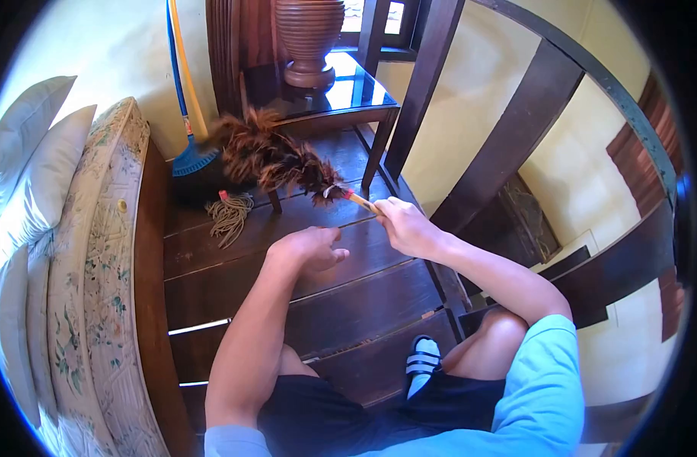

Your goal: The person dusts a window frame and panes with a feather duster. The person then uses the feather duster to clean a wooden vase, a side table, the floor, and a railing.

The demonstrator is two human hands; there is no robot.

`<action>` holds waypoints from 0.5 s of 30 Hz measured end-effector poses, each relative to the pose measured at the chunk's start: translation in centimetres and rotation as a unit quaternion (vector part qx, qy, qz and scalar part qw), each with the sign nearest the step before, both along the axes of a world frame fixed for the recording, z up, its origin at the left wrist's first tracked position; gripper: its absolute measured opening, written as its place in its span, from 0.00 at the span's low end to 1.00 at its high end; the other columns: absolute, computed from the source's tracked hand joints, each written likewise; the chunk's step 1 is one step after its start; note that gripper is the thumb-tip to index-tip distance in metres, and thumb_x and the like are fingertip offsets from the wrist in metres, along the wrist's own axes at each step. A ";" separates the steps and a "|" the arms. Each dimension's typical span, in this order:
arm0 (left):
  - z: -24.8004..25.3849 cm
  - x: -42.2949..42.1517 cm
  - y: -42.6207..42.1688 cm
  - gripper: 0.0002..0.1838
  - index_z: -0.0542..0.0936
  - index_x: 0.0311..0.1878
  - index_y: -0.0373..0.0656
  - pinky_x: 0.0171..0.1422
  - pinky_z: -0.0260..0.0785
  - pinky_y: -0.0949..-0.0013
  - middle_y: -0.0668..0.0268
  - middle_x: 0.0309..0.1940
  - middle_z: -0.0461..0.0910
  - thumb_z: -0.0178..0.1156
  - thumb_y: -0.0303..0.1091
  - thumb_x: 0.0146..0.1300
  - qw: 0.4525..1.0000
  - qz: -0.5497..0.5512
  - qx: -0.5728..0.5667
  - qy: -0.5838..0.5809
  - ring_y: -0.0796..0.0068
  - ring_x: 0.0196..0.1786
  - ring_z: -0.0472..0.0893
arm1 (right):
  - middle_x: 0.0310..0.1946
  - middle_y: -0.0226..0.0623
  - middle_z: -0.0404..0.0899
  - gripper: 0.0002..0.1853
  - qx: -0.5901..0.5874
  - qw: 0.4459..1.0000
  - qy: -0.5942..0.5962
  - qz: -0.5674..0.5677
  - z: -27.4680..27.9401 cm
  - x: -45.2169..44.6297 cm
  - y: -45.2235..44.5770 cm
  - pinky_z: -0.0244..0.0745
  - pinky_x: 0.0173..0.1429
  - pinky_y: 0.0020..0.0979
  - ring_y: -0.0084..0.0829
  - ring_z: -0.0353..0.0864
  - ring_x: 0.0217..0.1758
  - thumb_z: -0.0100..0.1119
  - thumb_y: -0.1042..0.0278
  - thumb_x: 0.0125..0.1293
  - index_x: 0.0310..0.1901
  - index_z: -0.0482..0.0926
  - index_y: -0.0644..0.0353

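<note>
My right hand (406,227) is wrapped round the wooden handle of a feather duster (276,156). Its brown feathers spread to the left, in front of a small dark table (325,114) with a glossy top. On that table stands a ribbed brown vase (310,34). My left hand (312,250) hangs in the air below the feathers, fingers apart and holding nothing. Whether the feathers touch the table edge I cannot tell.
A mattress (97,282) with pillows (40,167) lies along the left. By the wall are a blue rake (192,158) and a string mop head (230,217). Dark railing posts (516,114) slope on the right. The plank floor (348,282) has gaps.
</note>
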State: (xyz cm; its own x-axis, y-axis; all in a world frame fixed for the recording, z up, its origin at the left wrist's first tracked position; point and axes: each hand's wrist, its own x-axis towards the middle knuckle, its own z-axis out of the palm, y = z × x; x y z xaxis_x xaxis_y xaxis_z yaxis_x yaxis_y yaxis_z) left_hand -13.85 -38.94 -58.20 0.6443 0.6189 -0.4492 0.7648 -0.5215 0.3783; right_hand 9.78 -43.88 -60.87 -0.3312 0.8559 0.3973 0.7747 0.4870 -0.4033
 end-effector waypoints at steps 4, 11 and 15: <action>-0.2 -0.5 0.3 0.29 0.72 0.67 0.40 0.70 0.68 0.55 0.50 0.65 0.76 0.54 0.53 0.73 1.000 -0.002 -0.014 -0.016 0.50 0.68 0.75 | 0.38 0.56 0.78 0.08 0.066 0.997 0.036 -0.028 0.7 0.5 0.0 0.74 0.45 0.51 0.59 0.79 0.42 0.53 0.78 0.69 0.48 0.73 0.68; 0.7 -0.2 -0.3 0.30 0.72 0.69 0.41 0.71 0.67 0.55 0.52 0.66 0.75 0.54 0.54 0.74 1.000 0.008 -0.004 0.004 0.52 0.69 0.74 | 0.39 0.60 0.82 0.12 0.037 0.981 -0.027 -0.187 2.5 6.1 1.4 0.76 0.50 0.50 0.60 0.82 0.46 0.53 0.78 0.66 0.50 0.79 0.68; 0.4 -0.7 -0.2 0.30 0.72 0.68 0.41 0.71 0.67 0.55 0.52 0.65 0.75 0.53 0.54 0.74 1.000 0.013 0.002 -0.013 0.53 0.69 0.73 | 0.39 0.62 0.82 0.14 0.003 0.925 -0.071 -0.373 2.7 9.4 2.1 0.79 0.50 0.54 0.60 0.84 0.46 0.48 0.72 0.69 0.51 0.77 0.66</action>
State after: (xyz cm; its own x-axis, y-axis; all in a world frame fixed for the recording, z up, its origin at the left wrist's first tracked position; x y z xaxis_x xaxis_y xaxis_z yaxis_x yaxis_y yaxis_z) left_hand -14.55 -39.15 -57.80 0.6386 0.6377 -0.4308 0.7687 -0.5022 0.3961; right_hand 19.22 -41.81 -58.13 0.3025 0.8646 0.4013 0.9408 -0.2032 -0.2713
